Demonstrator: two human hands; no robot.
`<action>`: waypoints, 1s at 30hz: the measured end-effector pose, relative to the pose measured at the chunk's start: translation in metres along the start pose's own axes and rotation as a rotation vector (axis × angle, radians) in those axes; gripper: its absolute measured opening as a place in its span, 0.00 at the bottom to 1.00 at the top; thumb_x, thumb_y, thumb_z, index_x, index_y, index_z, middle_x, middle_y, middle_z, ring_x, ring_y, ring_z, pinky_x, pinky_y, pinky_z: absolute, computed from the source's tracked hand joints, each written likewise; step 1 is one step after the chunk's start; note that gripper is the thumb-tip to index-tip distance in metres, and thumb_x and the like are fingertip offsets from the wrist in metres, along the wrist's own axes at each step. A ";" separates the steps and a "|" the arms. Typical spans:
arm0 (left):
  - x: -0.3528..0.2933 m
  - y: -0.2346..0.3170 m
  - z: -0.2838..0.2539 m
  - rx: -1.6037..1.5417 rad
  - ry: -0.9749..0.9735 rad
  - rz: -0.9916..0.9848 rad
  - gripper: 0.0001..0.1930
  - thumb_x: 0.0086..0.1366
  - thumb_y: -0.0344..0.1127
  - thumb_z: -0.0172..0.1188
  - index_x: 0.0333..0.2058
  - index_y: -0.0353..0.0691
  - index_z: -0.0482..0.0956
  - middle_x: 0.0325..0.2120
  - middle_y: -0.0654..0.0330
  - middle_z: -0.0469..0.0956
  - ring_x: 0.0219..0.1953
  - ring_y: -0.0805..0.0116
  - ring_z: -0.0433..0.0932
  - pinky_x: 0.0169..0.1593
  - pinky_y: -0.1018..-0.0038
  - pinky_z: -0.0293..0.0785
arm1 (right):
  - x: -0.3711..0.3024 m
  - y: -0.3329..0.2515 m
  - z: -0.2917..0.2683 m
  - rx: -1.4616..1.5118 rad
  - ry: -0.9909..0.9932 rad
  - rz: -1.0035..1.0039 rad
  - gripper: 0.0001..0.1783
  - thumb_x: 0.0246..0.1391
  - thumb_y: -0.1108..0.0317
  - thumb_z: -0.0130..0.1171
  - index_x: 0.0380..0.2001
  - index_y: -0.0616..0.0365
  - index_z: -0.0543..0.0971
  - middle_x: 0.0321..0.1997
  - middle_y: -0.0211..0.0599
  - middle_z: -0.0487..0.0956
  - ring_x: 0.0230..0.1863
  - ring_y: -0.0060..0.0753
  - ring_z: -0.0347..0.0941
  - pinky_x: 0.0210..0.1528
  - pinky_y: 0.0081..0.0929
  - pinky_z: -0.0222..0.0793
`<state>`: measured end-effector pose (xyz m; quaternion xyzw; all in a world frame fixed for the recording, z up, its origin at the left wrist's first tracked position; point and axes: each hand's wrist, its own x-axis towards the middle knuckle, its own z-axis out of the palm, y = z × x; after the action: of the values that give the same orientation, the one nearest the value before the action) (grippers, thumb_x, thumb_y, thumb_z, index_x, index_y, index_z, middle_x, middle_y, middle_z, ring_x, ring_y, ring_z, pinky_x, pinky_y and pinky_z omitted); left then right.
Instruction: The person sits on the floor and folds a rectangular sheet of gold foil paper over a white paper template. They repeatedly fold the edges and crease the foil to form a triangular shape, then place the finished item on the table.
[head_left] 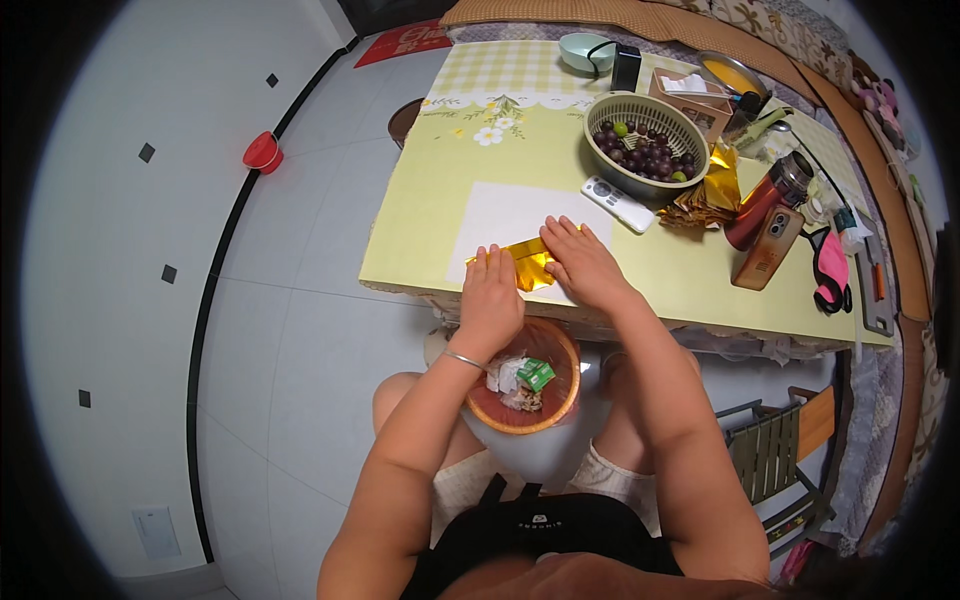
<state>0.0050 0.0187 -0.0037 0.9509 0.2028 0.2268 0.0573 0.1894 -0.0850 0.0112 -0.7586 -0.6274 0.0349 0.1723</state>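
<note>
A shiny gold foil paper (531, 268) lies on a white sheet (500, 208) near the table's front edge, shaped into a narrow strip with creases. My left hand (491, 300) rests flat on its left end, fingers stretched out and close together. Over the right end, my right hand (588, 266) lies with its fingers extended and thumb pointing toward the foil. Both palms face down, hiding the strip's two ends. A stack of gold foil papers (700, 205) stands further right, beside the white remote control (618, 204).
Right of the hands are a basket of grapes (612, 165), a red thermos (757, 205), a phone (768, 248) and a pink eye mask (830, 262). Below the table edge, between my knees, stands a lined waste bin (484, 412). A folding stool (765, 458) is at lower right.
</note>
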 end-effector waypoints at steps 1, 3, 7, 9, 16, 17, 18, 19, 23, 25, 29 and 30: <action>-0.002 -0.001 -0.002 -0.003 -0.022 -0.002 0.29 0.59 0.30 0.58 0.59 0.24 0.67 0.61 0.30 0.65 0.65 0.33 0.64 0.69 0.49 0.58 | -0.001 0.001 -0.003 -0.016 -0.023 0.024 0.33 0.66 0.55 0.49 0.70 0.56 0.61 0.77 0.41 0.56 0.78 0.43 0.47 0.78 0.42 0.42; -0.005 -0.003 -0.008 0.007 -0.081 0.025 0.32 0.61 0.35 0.59 0.62 0.27 0.65 0.63 0.29 0.62 0.68 0.33 0.59 0.70 0.48 0.55 | -0.001 0.004 -0.004 -0.036 -0.051 0.043 0.35 0.66 0.52 0.48 0.71 0.56 0.59 0.78 0.40 0.54 0.79 0.42 0.44 0.78 0.41 0.39; -0.009 -0.009 -0.025 -0.011 -0.189 0.134 0.39 0.62 0.49 0.64 0.67 0.38 0.63 0.67 0.29 0.54 0.71 0.32 0.52 0.71 0.46 0.49 | -0.002 0.009 -0.002 -0.044 -0.074 0.037 0.39 0.65 0.47 0.49 0.72 0.55 0.57 0.79 0.40 0.51 0.80 0.40 0.41 0.79 0.40 0.36; -0.009 -0.011 -0.035 -0.020 -0.237 0.171 0.41 0.61 0.54 0.65 0.68 0.42 0.63 0.68 0.29 0.51 0.71 0.32 0.50 0.71 0.46 0.48 | -0.002 0.009 -0.004 -0.033 -0.084 0.033 0.41 0.63 0.45 0.51 0.73 0.55 0.57 0.79 0.41 0.51 0.80 0.41 0.41 0.79 0.40 0.35; -0.007 -0.016 -0.044 -0.058 -0.237 0.106 0.44 0.58 0.60 0.66 0.67 0.42 0.65 0.69 0.39 0.56 0.72 0.43 0.54 0.71 0.45 0.49 | -0.004 0.011 -0.016 0.028 -0.096 -0.023 0.49 0.54 0.42 0.61 0.72 0.56 0.58 0.78 0.45 0.52 0.79 0.47 0.42 0.79 0.43 0.37; -0.007 -0.018 -0.041 -0.078 -0.227 0.049 0.43 0.58 0.60 0.65 0.66 0.41 0.65 0.69 0.41 0.57 0.72 0.45 0.55 0.70 0.45 0.50 | -0.004 0.010 -0.017 0.034 -0.103 -0.034 0.49 0.54 0.42 0.62 0.72 0.56 0.58 0.78 0.45 0.53 0.79 0.47 0.43 0.79 0.43 0.38; -0.007 -0.018 -0.038 -0.051 -0.222 0.034 0.43 0.59 0.60 0.65 0.66 0.40 0.66 0.69 0.42 0.58 0.71 0.47 0.57 0.70 0.45 0.50 | -0.005 0.010 -0.016 0.035 -0.100 -0.037 0.49 0.53 0.42 0.62 0.72 0.56 0.59 0.78 0.45 0.53 0.79 0.48 0.43 0.78 0.43 0.38; -0.004 -0.016 -0.038 -0.023 -0.215 0.023 0.42 0.59 0.59 0.65 0.65 0.39 0.67 0.69 0.43 0.59 0.71 0.48 0.58 0.70 0.45 0.51 | -0.006 0.011 -0.016 0.035 -0.095 -0.037 0.50 0.53 0.42 0.62 0.71 0.56 0.59 0.78 0.45 0.54 0.79 0.48 0.43 0.78 0.43 0.38; 0.004 -0.016 -0.024 -0.078 -0.100 0.065 0.39 0.61 0.56 0.64 0.62 0.33 0.69 0.66 0.42 0.63 0.69 0.47 0.63 0.70 0.50 0.55 | -0.006 0.011 -0.016 0.070 -0.060 -0.050 0.48 0.51 0.43 0.64 0.70 0.57 0.62 0.77 0.45 0.57 0.78 0.49 0.45 0.78 0.45 0.39; 0.006 -0.019 -0.022 -0.079 -0.086 0.068 0.37 0.60 0.53 0.66 0.60 0.30 0.71 0.63 0.41 0.68 0.66 0.47 0.67 0.68 0.54 0.60 | -0.006 0.009 -0.021 0.110 -0.063 -0.055 0.47 0.50 0.45 0.66 0.69 0.57 0.64 0.76 0.45 0.59 0.78 0.50 0.48 0.78 0.46 0.41; 0.011 -0.016 -0.034 -0.115 -0.078 0.082 0.34 0.55 0.47 0.71 0.56 0.30 0.75 0.57 0.42 0.75 0.62 0.47 0.73 0.63 0.60 0.70 | -0.008 0.006 -0.028 0.154 -0.057 -0.076 0.46 0.47 0.50 0.69 0.67 0.58 0.67 0.74 0.44 0.63 0.76 0.51 0.52 0.77 0.49 0.43; 0.011 -0.016 -0.034 -0.114 -0.068 0.101 0.35 0.54 0.47 0.72 0.55 0.30 0.76 0.56 0.43 0.76 0.61 0.48 0.74 0.62 0.60 0.71 | -0.008 0.007 -0.029 0.161 -0.057 -0.074 0.46 0.46 0.51 0.69 0.67 0.58 0.67 0.73 0.44 0.63 0.76 0.50 0.52 0.77 0.49 0.43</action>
<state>-0.0075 0.0387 0.0278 0.9622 0.1392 0.2083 0.1068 0.2019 -0.1004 0.0348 -0.7173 -0.6549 0.1002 0.2159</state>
